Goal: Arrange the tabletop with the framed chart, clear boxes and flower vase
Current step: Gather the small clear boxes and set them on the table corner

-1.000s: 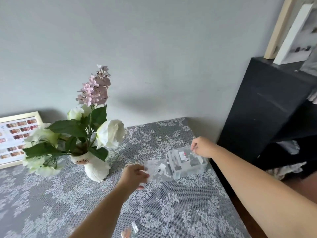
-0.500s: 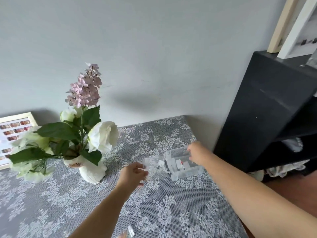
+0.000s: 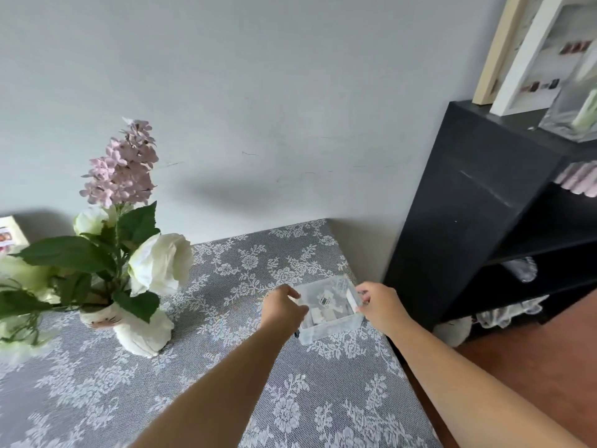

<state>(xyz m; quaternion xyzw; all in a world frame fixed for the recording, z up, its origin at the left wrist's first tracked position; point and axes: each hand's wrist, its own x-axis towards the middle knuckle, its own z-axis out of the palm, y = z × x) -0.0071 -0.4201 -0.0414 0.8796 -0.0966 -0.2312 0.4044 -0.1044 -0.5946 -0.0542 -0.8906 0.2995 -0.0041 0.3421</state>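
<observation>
Right of the flower vase (image 3: 142, 331), the clear box (image 3: 329, 313) sits on the counter (image 3: 193, 399) between both hands: left hand (image 3: 282, 307) and right hand (image 3: 382, 307), each grip closed on its sides.

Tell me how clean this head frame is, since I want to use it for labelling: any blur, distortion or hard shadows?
Head view: the clear box between the left hand and right hand is smeared by motion; the shelf leans from wide-angle distortion; the flower vase is fairly sharp; the light is soft, with a faint shadow on the wall.
</observation>
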